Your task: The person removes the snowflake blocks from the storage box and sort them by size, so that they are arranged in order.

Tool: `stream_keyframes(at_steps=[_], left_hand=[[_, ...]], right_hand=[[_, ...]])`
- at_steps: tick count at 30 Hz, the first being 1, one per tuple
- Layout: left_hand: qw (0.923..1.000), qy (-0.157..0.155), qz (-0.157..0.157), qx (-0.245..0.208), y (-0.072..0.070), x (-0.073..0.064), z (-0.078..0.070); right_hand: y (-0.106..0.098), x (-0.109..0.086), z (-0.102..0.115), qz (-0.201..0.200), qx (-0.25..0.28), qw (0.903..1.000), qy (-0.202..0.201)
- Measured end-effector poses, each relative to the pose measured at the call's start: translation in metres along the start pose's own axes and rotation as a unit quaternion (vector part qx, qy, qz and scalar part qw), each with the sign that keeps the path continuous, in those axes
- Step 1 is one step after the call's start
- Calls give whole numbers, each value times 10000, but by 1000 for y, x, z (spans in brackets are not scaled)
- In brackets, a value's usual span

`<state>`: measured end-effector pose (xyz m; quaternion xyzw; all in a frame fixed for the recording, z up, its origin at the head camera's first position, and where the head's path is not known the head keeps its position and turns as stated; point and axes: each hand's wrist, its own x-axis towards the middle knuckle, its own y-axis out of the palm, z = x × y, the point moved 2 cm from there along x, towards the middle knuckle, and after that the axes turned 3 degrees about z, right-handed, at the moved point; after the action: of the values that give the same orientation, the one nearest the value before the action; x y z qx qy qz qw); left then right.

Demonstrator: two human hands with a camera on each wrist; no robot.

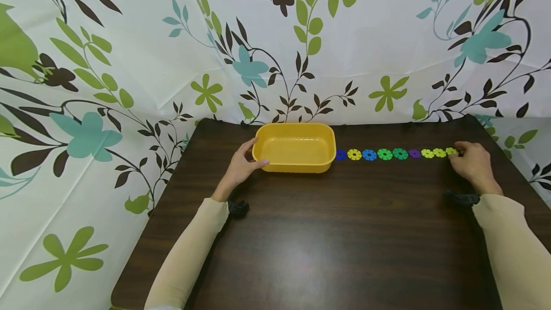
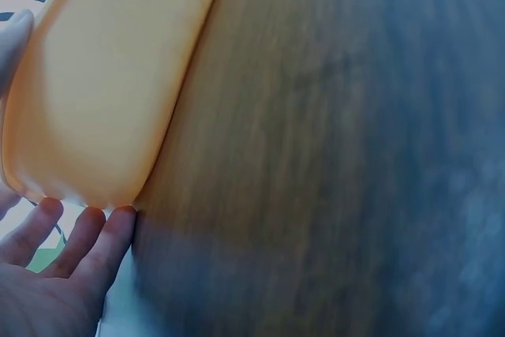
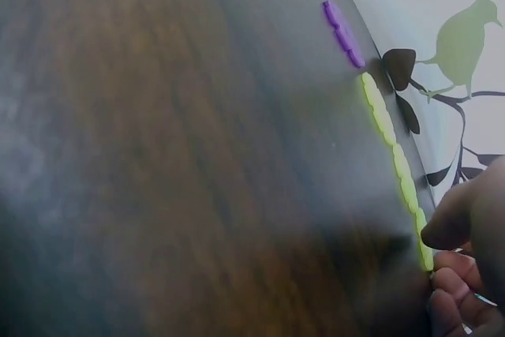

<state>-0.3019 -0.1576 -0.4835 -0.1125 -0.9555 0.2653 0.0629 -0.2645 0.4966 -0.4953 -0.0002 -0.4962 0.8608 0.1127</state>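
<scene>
A yellow plastic tub (image 1: 297,167) sits toward the back of the table. My left hand (image 1: 241,165) grips its left end, thumb at the front corner; in the left wrist view, fingertips (image 2: 118,219) touch the tub's end wall (image 2: 102,108). A row of flat, notched, flower-shaped discs runs right from the tub: dark blue (image 1: 341,155), yellow (image 1: 354,154), blue (image 1: 369,155), two green (image 1: 385,154), purple (image 1: 414,153), then yellow-green ones (image 1: 438,152). At the right end, my right hand (image 1: 473,164) pinches the last yellow-green disc (image 3: 424,242), partly hidden by the thumb.
The dark wood-grain table (image 1: 336,233) extends in front of the tub and discs. Behind it hangs a white cloth (image 1: 267,104) printed with leaves, flowers and birds. A black strap or mount (image 1: 238,208) shows at the left wrist, another (image 1: 462,198) at the right.
</scene>
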Motion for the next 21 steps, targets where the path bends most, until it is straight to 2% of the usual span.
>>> stream_keyframes(at_steps=[8,11,16,21], left_hand=[[10000,-10,-12,-17,1,0,2],[10000,-50,21,-73,3,-2,2],[10000,5,-5,-74,5,-2,0],[9999,-103,9,-119,4,-3,-1]], right_hand=[[-1,-10,-3,93,175,9987,467],[-3,-17,-2,74,229,9984,506],[-5,-25,9,-272,413,9981,370],[4,-31,31,-571,643,9963,70]])
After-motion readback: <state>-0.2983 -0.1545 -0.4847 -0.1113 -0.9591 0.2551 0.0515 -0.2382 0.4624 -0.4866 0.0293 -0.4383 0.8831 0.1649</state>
